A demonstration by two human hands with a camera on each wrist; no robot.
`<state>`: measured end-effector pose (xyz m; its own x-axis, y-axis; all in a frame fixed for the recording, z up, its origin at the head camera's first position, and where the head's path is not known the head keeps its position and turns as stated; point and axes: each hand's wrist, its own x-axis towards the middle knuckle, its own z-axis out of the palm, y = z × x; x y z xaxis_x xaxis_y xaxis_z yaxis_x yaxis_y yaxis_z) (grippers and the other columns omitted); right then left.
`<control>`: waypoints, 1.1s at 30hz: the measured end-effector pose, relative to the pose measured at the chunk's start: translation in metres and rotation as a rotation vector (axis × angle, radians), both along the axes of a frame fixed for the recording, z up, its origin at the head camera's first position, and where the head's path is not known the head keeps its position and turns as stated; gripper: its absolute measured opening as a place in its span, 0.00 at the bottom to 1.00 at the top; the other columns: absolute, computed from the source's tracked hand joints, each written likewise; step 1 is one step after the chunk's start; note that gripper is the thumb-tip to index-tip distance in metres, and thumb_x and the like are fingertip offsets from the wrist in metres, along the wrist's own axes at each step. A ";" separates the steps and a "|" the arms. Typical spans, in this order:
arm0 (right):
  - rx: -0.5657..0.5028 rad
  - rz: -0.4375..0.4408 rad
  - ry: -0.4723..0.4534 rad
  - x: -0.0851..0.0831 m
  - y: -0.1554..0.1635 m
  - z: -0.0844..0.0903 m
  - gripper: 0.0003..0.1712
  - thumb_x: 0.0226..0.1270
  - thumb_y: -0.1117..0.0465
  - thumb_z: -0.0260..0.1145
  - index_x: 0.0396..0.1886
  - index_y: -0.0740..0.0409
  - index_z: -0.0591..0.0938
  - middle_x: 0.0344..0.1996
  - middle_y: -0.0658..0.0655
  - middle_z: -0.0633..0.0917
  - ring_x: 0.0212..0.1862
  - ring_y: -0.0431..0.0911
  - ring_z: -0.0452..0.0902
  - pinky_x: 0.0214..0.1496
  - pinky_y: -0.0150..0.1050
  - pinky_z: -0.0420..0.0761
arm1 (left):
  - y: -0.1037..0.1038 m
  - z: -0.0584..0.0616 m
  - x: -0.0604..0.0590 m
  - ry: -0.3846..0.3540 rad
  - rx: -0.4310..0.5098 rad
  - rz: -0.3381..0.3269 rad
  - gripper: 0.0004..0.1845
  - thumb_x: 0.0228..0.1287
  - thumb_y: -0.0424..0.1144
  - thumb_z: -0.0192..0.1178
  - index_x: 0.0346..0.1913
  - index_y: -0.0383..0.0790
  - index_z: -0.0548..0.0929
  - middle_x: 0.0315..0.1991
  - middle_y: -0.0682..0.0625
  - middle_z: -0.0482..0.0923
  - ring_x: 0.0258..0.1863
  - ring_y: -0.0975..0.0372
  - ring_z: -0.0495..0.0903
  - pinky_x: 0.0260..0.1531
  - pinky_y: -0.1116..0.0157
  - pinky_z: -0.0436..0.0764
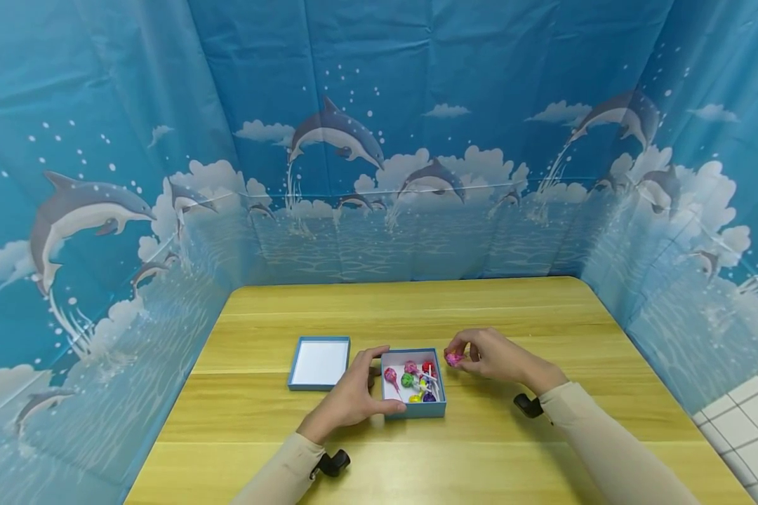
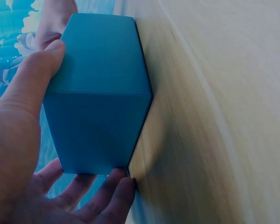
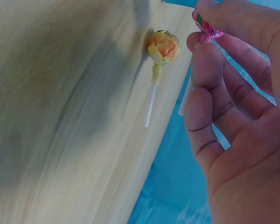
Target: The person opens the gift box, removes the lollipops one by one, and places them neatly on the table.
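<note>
A small blue box (image 1: 415,409) stands on the wooden table (image 1: 417,308) and holds several wrapped lollipops (image 1: 410,379) in mixed colours. My left hand (image 1: 368,382) grips the box's left side, thumb at the far edge and fingers at the near edge. In the left wrist view the thumb (image 2: 35,84) and fingers (image 2: 100,198) clasp the blue box (image 2: 100,93). Just right of the box, my right hand (image 1: 462,355) pinches a pink lollipop (image 1: 454,358) at its fingertips; in the right wrist view this pink lollipop (image 3: 206,27) sits high. An orange lollipop (image 3: 163,46) lies on the table beyond that hand.
The box's blue lid (image 1: 318,362) lies upturned, white inside, left of the box. A blue dolphin-print sheet (image 1: 379,175) walls in the table on three sides. A white tiled floor (image 1: 752,421) shows at the lower right.
</note>
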<state>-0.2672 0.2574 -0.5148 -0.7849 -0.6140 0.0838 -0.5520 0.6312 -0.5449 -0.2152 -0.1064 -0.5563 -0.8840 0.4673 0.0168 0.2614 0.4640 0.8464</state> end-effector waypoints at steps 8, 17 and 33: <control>0.015 -0.043 -0.027 -0.002 0.000 -0.010 0.09 0.81 0.61 0.81 0.54 0.46 0.91 0.44 0.42 0.91 0.34 0.34 0.77 0.39 0.33 0.82 | 0.000 0.000 0.000 -0.001 -0.003 0.001 0.63 0.66 0.56 0.88 0.95 0.47 0.59 0.89 0.39 0.66 0.80 0.46 0.80 0.81 0.44 0.82; 0.009 -0.054 -0.002 -0.004 -0.001 -0.020 0.08 0.80 0.61 0.81 0.52 0.47 0.91 0.44 0.43 0.91 0.37 0.33 0.79 0.40 0.33 0.84 | -0.001 -0.001 -0.001 -0.001 0.008 -0.001 0.63 0.67 0.55 0.88 0.95 0.48 0.59 0.88 0.38 0.66 0.80 0.47 0.81 0.80 0.45 0.82; 0.035 -0.088 0.017 -0.004 -0.006 -0.029 0.08 0.79 0.61 0.83 0.51 0.49 0.91 0.43 0.44 0.91 0.38 0.33 0.79 0.42 0.32 0.84 | 0.000 -0.001 -0.002 -0.006 0.016 -0.002 0.64 0.66 0.54 0.89 0.95 0.46 0.59 0.87 0.38 0.67 0.79 0.47 0.81 0.80 0.45 0.82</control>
<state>-0.2716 0.2514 -0.5436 -0.8346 -0.5455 0.0768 -0.5023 0.6963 -0.5127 -0.2168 -0.1068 -0.5573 -0.8829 0.4691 0.0191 0.2575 0.4499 0.8552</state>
